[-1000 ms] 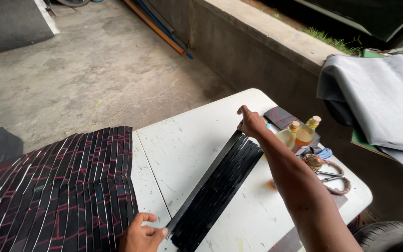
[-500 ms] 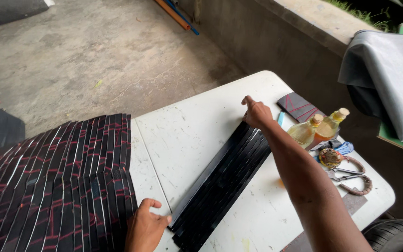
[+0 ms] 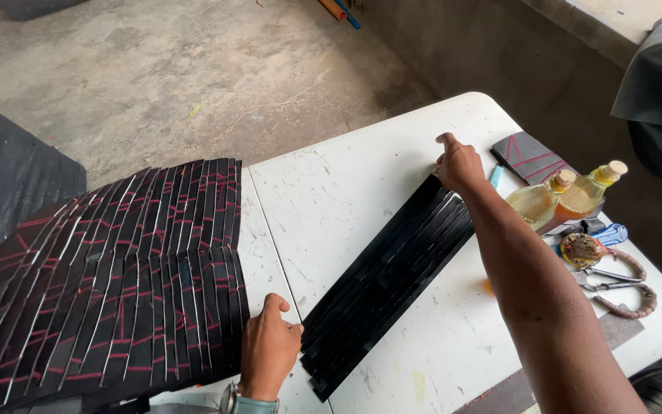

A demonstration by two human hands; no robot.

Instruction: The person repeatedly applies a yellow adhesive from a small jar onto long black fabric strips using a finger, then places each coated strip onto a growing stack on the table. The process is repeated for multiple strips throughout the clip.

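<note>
Pressing each end of a long stack of black rubber strips (image 3: 388,280), the left hand (image 3: 268,354) cups the near end while the right hand (image 3: 460,163), fingers curled, has slid slightly along the far end, squaring the stack on the white table (image 3: 346,192). Beside lie one fanned sheet of red-marked strips (image 3: 116,276), two corked bottles of yellow liquid (image 3: 565,199), one pair of scissors (image 3: 614,284).
</note>
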